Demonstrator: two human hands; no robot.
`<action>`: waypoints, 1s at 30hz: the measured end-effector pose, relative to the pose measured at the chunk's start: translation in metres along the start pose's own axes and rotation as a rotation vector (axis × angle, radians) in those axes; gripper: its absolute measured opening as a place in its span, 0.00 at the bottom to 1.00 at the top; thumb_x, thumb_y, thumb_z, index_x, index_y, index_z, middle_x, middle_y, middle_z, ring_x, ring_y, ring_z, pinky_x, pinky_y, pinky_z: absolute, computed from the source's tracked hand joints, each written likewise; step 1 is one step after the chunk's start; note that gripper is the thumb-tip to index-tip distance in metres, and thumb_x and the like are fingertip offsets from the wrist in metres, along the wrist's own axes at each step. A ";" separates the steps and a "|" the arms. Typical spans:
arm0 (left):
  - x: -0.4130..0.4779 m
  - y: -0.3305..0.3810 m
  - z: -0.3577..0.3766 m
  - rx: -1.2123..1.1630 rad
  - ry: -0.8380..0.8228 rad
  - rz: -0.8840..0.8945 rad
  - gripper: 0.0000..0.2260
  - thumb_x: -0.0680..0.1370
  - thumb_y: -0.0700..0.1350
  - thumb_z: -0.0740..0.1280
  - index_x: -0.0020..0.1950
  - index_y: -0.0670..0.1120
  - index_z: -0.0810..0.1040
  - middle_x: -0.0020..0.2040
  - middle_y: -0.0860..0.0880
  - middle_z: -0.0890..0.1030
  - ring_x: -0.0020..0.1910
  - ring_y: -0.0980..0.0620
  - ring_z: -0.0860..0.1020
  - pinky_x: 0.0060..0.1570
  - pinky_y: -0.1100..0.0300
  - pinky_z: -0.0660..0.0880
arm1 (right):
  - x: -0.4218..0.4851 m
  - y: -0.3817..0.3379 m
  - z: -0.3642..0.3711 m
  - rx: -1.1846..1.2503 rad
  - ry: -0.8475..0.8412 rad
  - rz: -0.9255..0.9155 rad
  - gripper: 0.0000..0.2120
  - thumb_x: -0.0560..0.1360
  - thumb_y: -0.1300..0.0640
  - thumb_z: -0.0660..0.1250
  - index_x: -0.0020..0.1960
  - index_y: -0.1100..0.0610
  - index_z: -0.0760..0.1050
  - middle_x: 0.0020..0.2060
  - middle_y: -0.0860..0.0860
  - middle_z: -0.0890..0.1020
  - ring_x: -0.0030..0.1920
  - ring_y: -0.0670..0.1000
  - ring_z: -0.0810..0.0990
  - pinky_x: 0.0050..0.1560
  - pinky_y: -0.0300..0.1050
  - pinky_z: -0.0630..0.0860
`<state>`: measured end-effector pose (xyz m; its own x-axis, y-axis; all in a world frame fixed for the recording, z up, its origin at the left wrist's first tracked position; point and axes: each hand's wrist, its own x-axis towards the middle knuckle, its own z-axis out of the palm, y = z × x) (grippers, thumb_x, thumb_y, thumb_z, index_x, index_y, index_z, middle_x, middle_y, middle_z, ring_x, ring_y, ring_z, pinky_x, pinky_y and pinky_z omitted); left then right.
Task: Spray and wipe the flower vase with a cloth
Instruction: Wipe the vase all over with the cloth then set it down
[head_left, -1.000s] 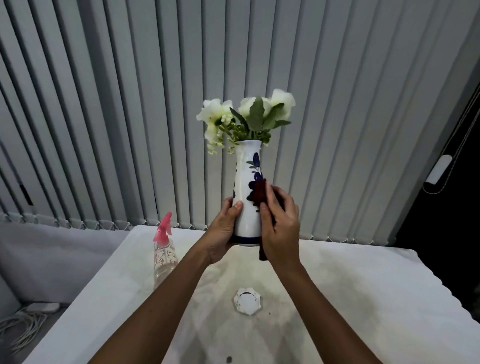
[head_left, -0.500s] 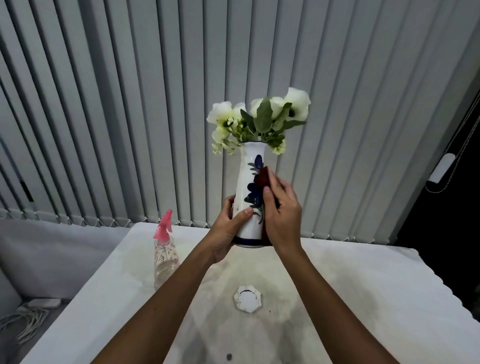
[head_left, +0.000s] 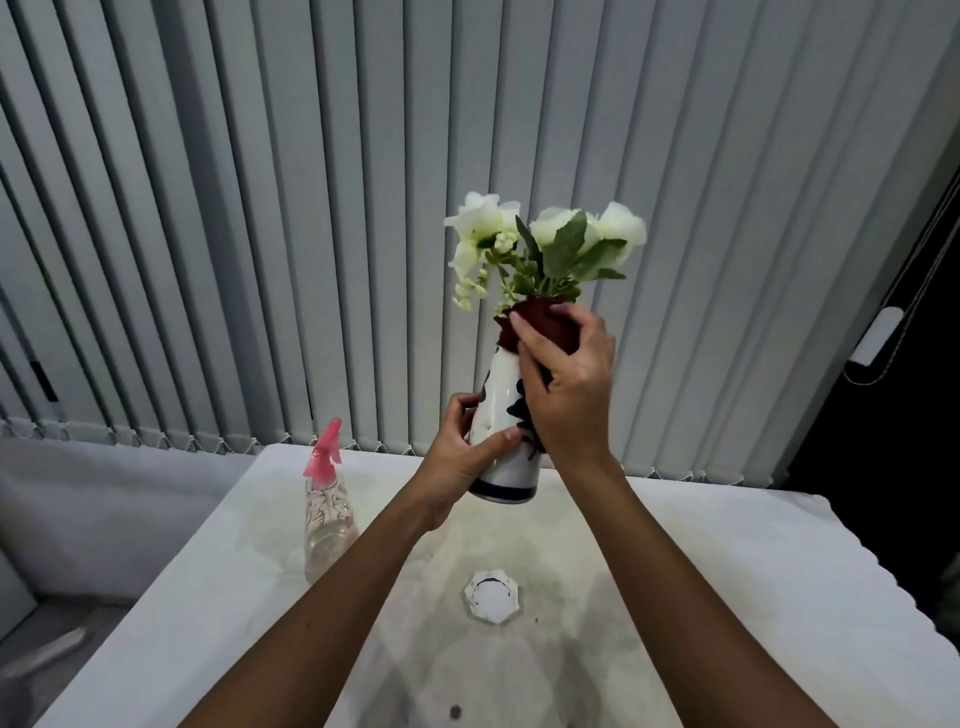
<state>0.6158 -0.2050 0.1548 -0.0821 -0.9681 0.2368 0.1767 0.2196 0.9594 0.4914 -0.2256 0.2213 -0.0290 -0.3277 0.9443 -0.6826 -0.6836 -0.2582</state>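
Note:
A white vase (head_left: 501, 410) with dark blue painted leaves and a blue band at its foot is held in the air above the table, tilted a little to the right. White flowers (head_left: 540, 244) with green leaves stand in it. My left hand (head_left: 465, 452) grips the lower body of the vase. My right hand (head_left: 563, 384) presses a dark red cloth (head_left: 540, 322) around the neck and rim of the vase. The cloth hides the vase's mouth.
A clear spray bottle (head_left: 328, 512) with a pink trigger head stands on the white table (head_left: 727, 597) at the left. A small white octagonal coaster (head_left: 491, 595) lies below the vase. Grey vertical blinds (head_left: 260, 208) close the back.
My right hand has slid the cloth up from the vase's middle to its neck. The vase has tilted right and the left hand's grip stays low on it.

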 end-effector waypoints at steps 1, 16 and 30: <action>-0.001 -0.001 0.001 -0.008 0.003 -0.004 0.29 0.60 0.57 0.74 0.57 0.55 0.69 0.59 0.48 0.79 0.54 0.50 0.79 0.53 0.56 0.77 | 0.005 -0.002 0.001 0.038 0.021 0.054 0.14 0.75 0.60 0.68 0.60 0.53 0.79 0.56 0.59 0.75 0.56 0.57 0.73 0.60 0.39 0.70; -0.001 0.004 -0.001 -0.236 -0.035 -0.165 0.21 0.70 0.58 0.65 0.58 0.49 0.69 0.57 0.47 0.79 0.54 0.45 0.78 0.58 0.35 0.74 | -0.040 -0.014 0.001 0.302 -0.097 0.286 0.17 0.78 0.59 0.61 0.66 0.50 0.74 0.59 0.53 0.73 0.61 0.52 0.73 0.65 0.37 0.68; 0.009 0.007 -0.007 -0.380 -0.006 -0.213 0.33 0.70 0.60 0.65 0.71 0.45 0.67 0.63 0.41 0.77 0.56 0.45 0.79 0.46 0.51 0.81 | -0.073 -0.012 0.006 0.170 -0.129 0.211 0.17 0.79 0.55 0.59 0.67 0.48 0.73 0.63 0.54 0.73 0.59 0.50 0.69 0.64 0.32 0.62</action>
<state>0.6235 -0.2135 0.1631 -0.1616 -0.9860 0.0416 0.5039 -0.0462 0.8625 0.5061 -0.1973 0.1547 -0.0565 -0.5471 0.8352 -0.5394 -0.6872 -0.4866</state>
